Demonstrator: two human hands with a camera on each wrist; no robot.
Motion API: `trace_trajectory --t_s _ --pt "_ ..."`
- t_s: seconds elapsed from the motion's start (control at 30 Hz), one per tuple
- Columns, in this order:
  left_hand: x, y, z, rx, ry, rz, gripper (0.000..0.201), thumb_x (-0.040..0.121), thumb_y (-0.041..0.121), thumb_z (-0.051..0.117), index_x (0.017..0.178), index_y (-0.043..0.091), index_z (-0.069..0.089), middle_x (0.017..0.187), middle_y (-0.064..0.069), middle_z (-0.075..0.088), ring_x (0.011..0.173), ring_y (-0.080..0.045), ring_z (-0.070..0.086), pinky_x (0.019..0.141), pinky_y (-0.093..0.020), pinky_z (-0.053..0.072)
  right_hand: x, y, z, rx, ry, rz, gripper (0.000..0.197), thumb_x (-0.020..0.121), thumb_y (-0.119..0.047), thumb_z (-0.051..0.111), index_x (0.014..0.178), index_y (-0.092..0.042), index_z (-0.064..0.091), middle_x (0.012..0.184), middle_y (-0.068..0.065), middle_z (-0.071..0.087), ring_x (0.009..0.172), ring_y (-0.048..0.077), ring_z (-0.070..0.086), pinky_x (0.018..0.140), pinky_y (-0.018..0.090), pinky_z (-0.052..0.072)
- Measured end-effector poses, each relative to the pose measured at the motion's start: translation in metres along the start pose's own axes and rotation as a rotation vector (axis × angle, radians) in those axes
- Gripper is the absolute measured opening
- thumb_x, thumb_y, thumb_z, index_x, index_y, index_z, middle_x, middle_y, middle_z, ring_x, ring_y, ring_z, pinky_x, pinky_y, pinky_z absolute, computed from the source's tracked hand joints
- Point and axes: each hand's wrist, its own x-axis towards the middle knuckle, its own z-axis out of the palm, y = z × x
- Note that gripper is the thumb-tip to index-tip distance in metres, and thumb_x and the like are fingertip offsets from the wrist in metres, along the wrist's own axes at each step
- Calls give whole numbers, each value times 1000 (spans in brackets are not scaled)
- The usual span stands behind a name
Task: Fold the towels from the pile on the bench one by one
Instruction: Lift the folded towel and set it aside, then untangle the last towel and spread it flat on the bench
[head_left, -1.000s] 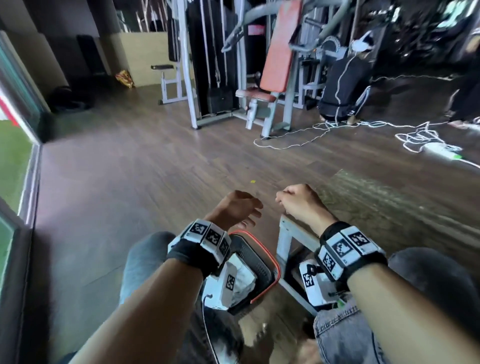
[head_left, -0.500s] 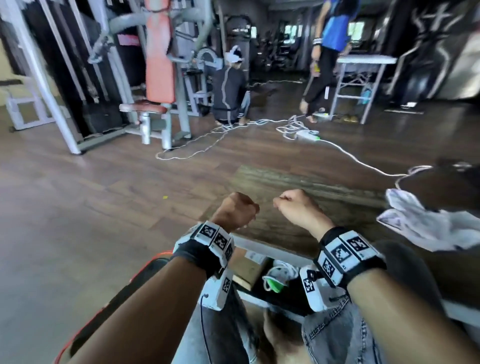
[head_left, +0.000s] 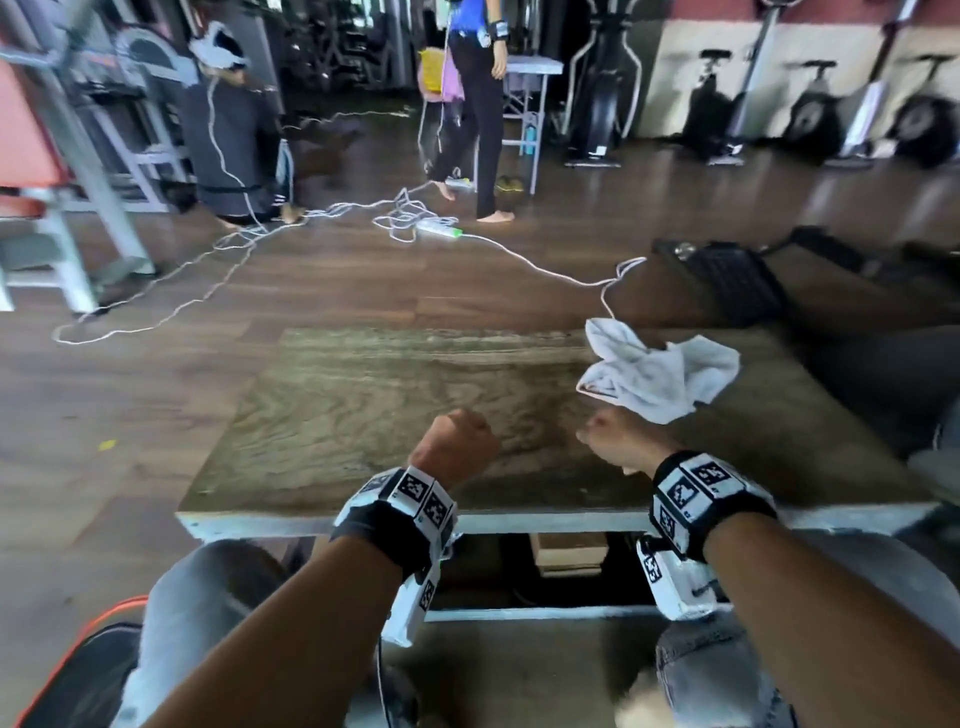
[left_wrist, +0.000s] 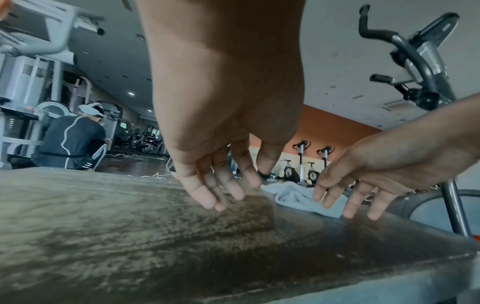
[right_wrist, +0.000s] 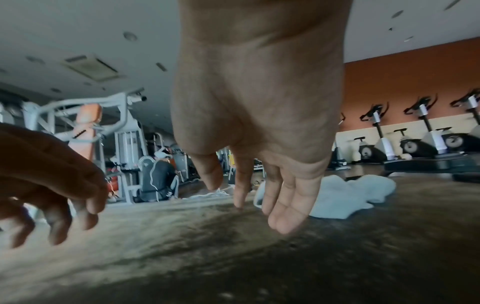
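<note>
While both hands hover just above the wooden bench, the left hand and right hand hang with loosely curled fingers, holding nothing. One crumpled white towel lies on the bench, just beyond the right hand.

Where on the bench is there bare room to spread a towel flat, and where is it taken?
Bare wood runs across the bench from its left edge to the left hand, and ahead of both hands to the far edge. The far right is taken by the crumpled white towel, just beyond the right hand. Both hands hold nothing.
</note>
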Motion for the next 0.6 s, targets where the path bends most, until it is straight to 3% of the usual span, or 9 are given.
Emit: trace_trajectory --t_s 0.07,0.1,0.13,0.2,0.3,0.4,0.5,0.57,0.6 --pt "13 5 13 58 -40 9 21 91 18 52 92 5 69 99 -14 71 93 -30 66 71 -32 48 16 19 -5 -51 20 41 17 92 -23 50 81 -14 60 88 7 54 92 30 59 70 31 43" --pt "19 7 20 74 -50 34 22 92 17 51 95 4 69 101 -14 70 95 -31 65 72 -33 48 24 27 -7 -84 14 80 14 90 -27 49 80 -19 55 97 8 52 101 28 56 77 33 42" --pt "25 10 27 86 -57 68 22 93 13 50 96 1 68 102 -16 70 95 -32 65 74 -34 49 29 34 -8 -113 -3 113 11 90 -30 49 91 -23 57 113 11 47 114 28 48 89 38 41" --pt "35 13 38 85 -56 106 19 92 8 50 93 -3 66 98 -17 69 92 -33 66 71 -33 48 38 47 -9 -171 -12 173 40 94 -33 49 132 -24 50 147 14 24 139 39 26 113 46 28" --pt "52 13 55 55 -20 135 18 90 12 53 89 2 69 88 -12 70 80 -31 67 60 -26 43 51 56 -6 -172 24 200 60 95 -34 52 150 -22 33 161 13 -3 149 42 -1 120 50 16" --pt "64 16 64 86 -40 167 20 91 14 52 87 4 69 85 -12 72 71 -29 66 56 -26 44 60 63 3 -172 34 227 72 98 -39 51 156 -12 18 165 7 -14 152 35 -12 121 52 11" --pt "68 19 66 54 -34 161 19 90 19 53 88 10 70 87 -8 73 74 -24 67 61 -26 47 61 63 11 -153 55 206 77 99 -35 49 157 -5 8 167 10 -8 153 32 -6 121 53 11" --pt "71 21 66 44 -43 150 20 90 20 53 94 11 71 93 -7 74 80 -21 68 67 -27 51 58 57 8 -132 111 144 66 97 -26 50 153 -4 22 161 16 18 149 36 16 118 53 21" --pt "71 23 65 44 -51 149 21 91 19 53 98 10 71 98 -7 73 85 -21 68 71 -28 53 57 53 6 -133 128 97 55 95 -21 49 146 -4 35 150 19 37 141 37 33 115 51 29"
